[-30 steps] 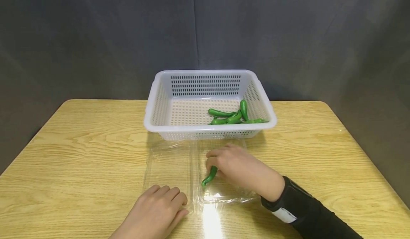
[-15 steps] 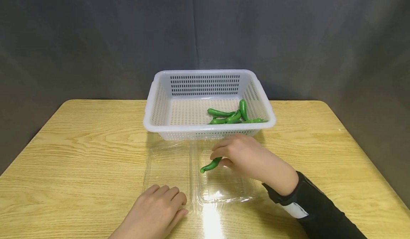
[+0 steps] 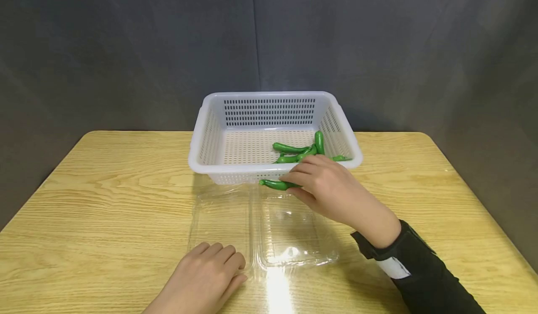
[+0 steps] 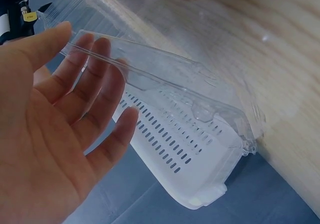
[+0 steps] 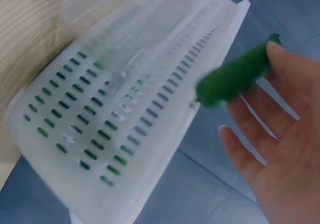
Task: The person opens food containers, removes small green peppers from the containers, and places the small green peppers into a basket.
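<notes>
My right hand (image 3: 332,190) pinches a green chili pepper (image 3: 275,184) between thumb and fingers, just in front of the white basket's near rim. In the right wrist view the same pepper (image 5: 235,77) looks blurred, held near one end. My left hand (image 3: 206,276) rests at the near edge of the left half of an open clear plastic container (image 3: 222,218). From the left wrist view, the left fingers (image 4: 92,79) are loosely bent by the container's edge, with the thumb apart from them. No pepper lies in the container.
Behind the container stands a white perforated plastic basket (image 3: 218,168), with several green peppers (image 3: 290,148) toward its right side. Everything rests on a wooden table (image 3: 105,211). A dark grey curtain (image 3: 168,52) hangs behind the table.
My right hand has lifted the pepper from over the container's right half and moved it away from me to the basket's front rim. The left hand has stayed in place.
</notes>
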{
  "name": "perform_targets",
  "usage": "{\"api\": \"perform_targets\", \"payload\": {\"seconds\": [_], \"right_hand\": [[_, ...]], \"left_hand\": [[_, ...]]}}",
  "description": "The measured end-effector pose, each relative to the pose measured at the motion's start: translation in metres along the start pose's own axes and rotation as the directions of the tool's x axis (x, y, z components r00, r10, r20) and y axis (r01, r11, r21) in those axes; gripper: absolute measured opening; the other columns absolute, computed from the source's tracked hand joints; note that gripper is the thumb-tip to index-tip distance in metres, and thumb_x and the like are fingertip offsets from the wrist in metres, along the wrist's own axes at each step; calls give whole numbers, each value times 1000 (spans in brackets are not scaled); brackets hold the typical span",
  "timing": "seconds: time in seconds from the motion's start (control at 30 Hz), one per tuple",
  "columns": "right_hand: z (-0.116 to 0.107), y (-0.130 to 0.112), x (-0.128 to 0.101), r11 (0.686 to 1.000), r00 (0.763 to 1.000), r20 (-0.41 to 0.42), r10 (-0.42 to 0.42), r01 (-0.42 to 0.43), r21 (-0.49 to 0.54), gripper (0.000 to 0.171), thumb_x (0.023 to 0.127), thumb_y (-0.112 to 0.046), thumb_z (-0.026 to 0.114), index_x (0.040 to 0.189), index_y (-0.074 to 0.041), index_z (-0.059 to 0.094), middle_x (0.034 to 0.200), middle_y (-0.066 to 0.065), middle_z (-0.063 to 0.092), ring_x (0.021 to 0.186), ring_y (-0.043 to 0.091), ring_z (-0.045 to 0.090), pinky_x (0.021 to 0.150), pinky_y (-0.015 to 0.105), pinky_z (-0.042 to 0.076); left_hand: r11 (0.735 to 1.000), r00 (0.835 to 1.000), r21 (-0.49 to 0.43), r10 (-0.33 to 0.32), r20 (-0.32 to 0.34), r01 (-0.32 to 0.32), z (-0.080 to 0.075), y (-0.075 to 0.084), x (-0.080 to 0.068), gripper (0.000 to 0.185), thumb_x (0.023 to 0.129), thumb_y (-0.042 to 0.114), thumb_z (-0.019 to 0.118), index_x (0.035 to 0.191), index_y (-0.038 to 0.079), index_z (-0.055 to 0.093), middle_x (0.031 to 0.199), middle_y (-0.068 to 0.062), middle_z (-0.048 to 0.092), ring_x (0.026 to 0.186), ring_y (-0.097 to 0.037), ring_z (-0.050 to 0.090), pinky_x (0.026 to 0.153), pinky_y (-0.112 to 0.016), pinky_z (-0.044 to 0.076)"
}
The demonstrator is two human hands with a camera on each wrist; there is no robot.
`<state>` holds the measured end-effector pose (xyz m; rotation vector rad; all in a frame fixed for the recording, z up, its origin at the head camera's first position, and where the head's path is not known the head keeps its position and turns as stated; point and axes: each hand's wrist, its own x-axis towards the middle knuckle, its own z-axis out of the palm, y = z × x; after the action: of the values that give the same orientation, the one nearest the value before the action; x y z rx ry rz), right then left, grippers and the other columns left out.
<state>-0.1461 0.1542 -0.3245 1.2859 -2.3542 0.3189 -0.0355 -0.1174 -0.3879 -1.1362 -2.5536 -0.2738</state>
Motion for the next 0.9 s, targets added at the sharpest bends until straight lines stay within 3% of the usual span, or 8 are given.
{"api": "perform_targets", "payload": {"seconds": [0.33, 0.7, 0.9], "right_hand": [[0, 18, -4, 997, 996, -37, 81, -81, -15, 26, 84, -8, 79, 109, -5, 73, 96, 6, 64, 85, 24, 59, 76, 37, 49], [1, 37, -11, 987, 986, -61, 157, -159, -27, 22, 89, -7, 73, 111, -4, 70, 100, 8, 62, 94, 28, 58, 86, 41, 48], [2, 50, -16, 977, 976, -50, 212, -214, -28, 22, 89, -4, 72, 111, -2, 70, 99, 9, 61, 94, 28, 57, 84, 43, 49]], "left_hand": [[1000, 999, 8, -2, -38, 3, 0, 0, 1, 16, 84, 27, 76, 81, 16, 64, 74, 9, 57, 63, -8, 53, 61, -24, 44], [1000, 1000, 10, 5, -21, -5, 0, 0, -1, 17, 83, 27, 77, 82, 16, 65, 74, 9, 58, 62, -8, 52, 61, -25, 46], [1000, 1000, 8, 8, -27, -8, 1, 0, 0, 16, 83, 27, 77, 82, 16, 65, 74, 9, 58, 62, -8, 52, 61, -24, 46]]}}
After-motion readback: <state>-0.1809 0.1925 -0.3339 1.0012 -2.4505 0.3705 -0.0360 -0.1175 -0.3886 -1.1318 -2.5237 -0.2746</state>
